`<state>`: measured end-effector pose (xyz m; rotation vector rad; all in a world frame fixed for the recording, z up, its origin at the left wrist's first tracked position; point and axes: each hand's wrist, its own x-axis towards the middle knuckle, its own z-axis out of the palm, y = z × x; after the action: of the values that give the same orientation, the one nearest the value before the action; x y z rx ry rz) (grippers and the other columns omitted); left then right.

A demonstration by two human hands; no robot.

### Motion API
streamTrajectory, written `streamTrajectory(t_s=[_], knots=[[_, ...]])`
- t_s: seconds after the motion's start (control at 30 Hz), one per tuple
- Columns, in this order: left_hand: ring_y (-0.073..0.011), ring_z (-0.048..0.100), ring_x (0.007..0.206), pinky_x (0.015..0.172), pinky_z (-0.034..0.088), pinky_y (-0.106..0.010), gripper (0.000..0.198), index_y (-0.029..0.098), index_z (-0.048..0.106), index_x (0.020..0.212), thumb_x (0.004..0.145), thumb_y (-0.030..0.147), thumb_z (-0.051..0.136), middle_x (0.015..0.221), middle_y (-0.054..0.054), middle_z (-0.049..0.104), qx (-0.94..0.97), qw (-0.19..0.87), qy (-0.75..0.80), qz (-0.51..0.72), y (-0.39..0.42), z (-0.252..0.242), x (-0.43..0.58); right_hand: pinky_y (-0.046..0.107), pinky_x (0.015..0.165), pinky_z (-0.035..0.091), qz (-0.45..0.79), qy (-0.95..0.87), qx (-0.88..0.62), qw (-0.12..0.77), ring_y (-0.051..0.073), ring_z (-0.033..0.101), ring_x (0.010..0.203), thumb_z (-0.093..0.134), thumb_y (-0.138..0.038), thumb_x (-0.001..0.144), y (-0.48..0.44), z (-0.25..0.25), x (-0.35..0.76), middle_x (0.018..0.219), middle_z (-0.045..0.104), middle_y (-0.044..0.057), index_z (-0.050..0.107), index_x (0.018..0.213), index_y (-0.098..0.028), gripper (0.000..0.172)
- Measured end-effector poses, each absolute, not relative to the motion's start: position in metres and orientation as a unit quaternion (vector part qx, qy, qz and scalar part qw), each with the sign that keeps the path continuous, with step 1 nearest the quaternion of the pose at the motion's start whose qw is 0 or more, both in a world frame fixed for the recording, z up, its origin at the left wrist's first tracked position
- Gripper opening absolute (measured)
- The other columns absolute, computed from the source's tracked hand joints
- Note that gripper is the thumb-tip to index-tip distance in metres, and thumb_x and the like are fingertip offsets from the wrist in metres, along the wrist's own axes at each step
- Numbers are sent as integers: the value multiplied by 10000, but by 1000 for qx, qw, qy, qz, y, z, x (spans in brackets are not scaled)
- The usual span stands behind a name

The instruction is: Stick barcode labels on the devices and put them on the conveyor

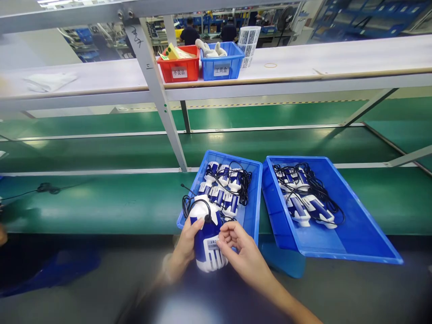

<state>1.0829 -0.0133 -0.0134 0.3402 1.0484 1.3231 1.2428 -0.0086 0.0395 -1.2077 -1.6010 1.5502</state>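
My left hand (186, 243) is wrapped round a blue-and-white corded device (200, 245), held tilted over the near edge of a blue tray. A black cord loops out of its white end, and a white printed label (212, 243) sits on its blue side. My right hand (236, 245) has its thumb and index finger curled together at the label's right edge. Whether something thin is pinched there is too small to tell. Several like devices (218, 194) with coiled black cords lie in the near tray (258, 193).
A second blue tray (351, 245) on the right holds several more such devices (297, 208). Both rest on a green surface (101, 202). On the shelf above are a red bin (178, 73), a blue bin (221, 72) with gloves and a white lattice cylinder (249, 42). A metal post (165, 108) rises behind.
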Motion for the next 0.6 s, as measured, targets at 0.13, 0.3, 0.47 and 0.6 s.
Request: streamTrajectory(t_s=[0.13, 0.3, 0.47, 0.6], knots=[[-187, 634, 832, 770, 497, -299, 473, 183, 561, 1203, 775, 344, 686, 968, -51, 688, 150, 655, 458, 583, -14, -12, 1083, 257, 669, 473, 581, -609, -452, 295, 117, 550, 721, 525, -313, 892, -9, 39, 1243, 820, 552, -6, 481, 979, -219, 135], [-190, 638, 821, 785, 496, -310, 456, 184, 563, 1187, 780, 354, 680, 948, -44, 691, 149, 656, 460, 579, -17, -13, 1082, 249, 669, 474, 575, -614, -452, 296, 112, 550, 722, 522, -306, 894, -10, 37, 1242, 824, 554, -10, 478, 979, -224, 126], [-186, 643, 835, 897, 471, -343, 326, 187, 606, 1071, 792, 342, 670, 958, -38, 697, 154, 655, 458, 582, -17, -14, 1080, 251, 675, 480, 558, -633, -451, 292, 113, 553, 719, 515, -283, 895, -11, 35, 1240, 822, 559, -9, 476, 983, -225, 112], [-187, 641, 822, 843, 480, -321, 292, 189, 625, 1033, 787, 338, 674, 951, -39, 696, 153, 650, 460, 585, -17, -14, 1079, 250, 657, 479, 526, -657, -458, 285, 114, 552, 710, 493, -263, 901, -12, 35, 1239, 829, 564, -8, 469, 998, -232, 104]])
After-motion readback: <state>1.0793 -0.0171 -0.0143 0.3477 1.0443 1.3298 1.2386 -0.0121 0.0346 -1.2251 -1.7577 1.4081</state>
